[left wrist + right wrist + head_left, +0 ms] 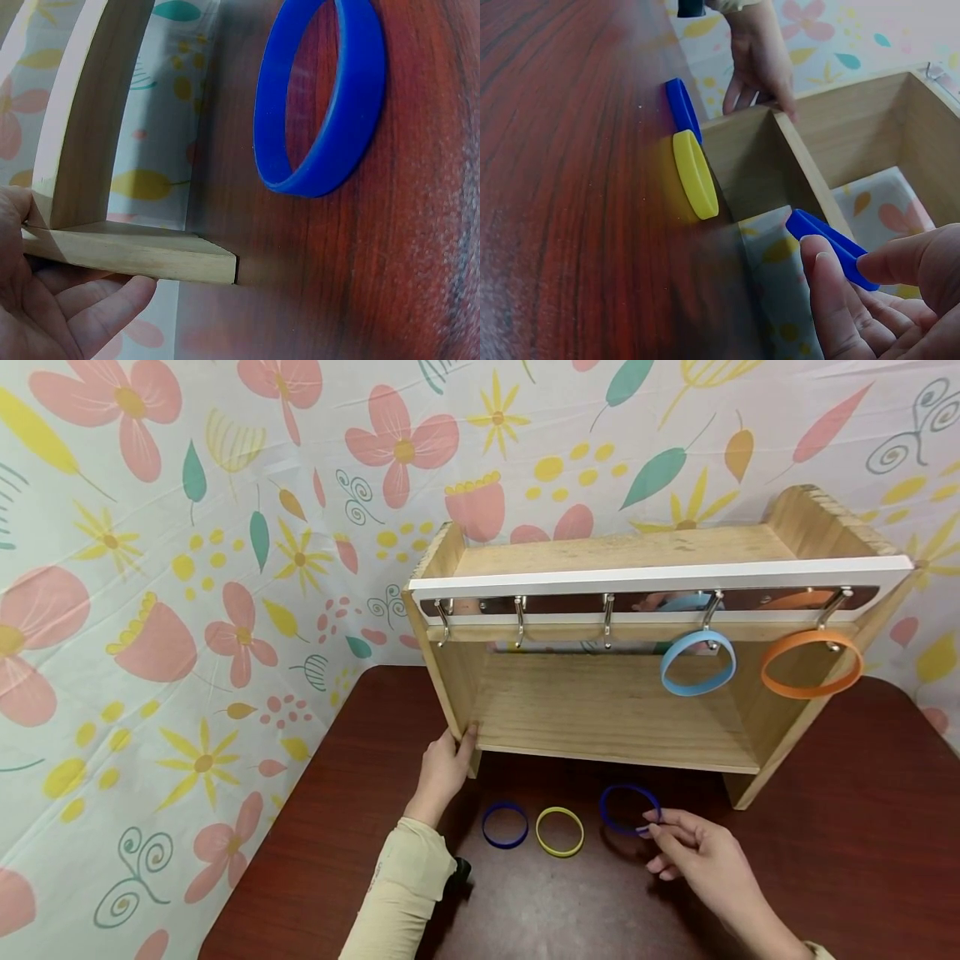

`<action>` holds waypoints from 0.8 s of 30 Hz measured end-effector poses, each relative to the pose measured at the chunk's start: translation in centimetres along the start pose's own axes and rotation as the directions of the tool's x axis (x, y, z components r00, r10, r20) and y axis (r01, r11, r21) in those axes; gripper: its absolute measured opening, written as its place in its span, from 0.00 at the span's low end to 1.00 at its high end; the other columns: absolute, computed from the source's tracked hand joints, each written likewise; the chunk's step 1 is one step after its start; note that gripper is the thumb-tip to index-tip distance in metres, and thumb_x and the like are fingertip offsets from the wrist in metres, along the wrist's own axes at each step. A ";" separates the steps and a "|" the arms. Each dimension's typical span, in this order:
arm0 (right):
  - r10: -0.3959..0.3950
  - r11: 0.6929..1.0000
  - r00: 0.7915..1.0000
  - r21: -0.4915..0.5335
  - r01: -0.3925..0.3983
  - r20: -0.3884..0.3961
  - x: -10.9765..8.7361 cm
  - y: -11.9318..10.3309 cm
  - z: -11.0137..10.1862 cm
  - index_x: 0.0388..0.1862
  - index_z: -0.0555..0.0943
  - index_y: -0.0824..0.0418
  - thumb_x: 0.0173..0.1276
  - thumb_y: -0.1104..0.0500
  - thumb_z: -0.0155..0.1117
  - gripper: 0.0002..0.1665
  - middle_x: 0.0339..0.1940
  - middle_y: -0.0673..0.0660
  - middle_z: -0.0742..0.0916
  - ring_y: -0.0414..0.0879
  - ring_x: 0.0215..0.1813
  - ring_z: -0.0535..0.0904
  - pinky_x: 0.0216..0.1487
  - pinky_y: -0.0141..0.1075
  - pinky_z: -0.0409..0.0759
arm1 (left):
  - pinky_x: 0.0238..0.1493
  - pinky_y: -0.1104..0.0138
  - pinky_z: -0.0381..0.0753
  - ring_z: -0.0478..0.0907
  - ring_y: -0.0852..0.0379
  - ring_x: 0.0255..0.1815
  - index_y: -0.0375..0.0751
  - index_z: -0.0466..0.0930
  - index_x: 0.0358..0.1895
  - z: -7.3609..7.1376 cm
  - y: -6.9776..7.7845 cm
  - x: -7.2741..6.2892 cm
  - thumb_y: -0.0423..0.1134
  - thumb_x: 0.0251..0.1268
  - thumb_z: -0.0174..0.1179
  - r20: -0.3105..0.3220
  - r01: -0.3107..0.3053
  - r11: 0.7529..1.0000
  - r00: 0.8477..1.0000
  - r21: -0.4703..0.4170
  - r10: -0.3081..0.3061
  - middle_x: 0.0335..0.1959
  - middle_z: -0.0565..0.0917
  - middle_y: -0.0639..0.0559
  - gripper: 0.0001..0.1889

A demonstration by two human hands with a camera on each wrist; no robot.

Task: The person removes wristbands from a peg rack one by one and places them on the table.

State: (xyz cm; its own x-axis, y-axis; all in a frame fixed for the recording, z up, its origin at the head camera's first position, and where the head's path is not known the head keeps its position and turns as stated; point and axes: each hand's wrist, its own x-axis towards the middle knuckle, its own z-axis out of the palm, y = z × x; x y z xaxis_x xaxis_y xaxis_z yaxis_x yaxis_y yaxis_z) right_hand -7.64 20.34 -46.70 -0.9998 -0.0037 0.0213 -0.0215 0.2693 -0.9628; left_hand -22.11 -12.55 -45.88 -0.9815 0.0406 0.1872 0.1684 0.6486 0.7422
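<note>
My right hand (697,856) pinches a dark blue silicone wristband (838,251) between thumb and fingers, above the table in front of a wooden shelf (615,706). At the shelf's lower left, my left hand (441,772) grips the side panel (187,259), thumb on one face and fingers on the other. A second dark blue wristband (364,97) lies on the table near that hand. Beside it lies a yellow wristband (694,176). From the two rightmost hooks hang a light blue wristband (686,691) and an orange wristband (798,692).
A metal hook rail (562,607) runs along the shelf's white front strip; its three left hooks hold nothing. The shelf stands on a dark red-brown table (540,918). Behind both hangs a flower-patterned cloth (300,485).
</note>
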 end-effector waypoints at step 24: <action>0.171 0.984 0.974 0.030 -0.177 0.149 0.3 1.7 1.0 0.59 0.72 0.79 0.73 0.65 0.57 0.22 0.42 0.66 0.87 0.48 0.26 0.83 0.28 0.39 0.82 | 0.29 0.60 0.79 0.81 0.53 0.27 0.39 0.79 0.52 0.1 0.0 0.1 0.54 0.77 0.47 -0.056 -0.022 0.998 0.998 0.057 0.025 0.32 0.85 0.43 0.22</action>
State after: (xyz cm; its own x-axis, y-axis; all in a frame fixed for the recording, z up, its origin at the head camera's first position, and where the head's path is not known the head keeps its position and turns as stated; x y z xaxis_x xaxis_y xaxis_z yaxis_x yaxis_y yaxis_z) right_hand -7.97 19.85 -48.56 -0.9777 -0.1012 -0.1842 0.1562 0.2367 -0.9589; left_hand -22.19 -12.44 -45.92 -0.9702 0.0143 0.2418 0.1846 0.6900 0.6999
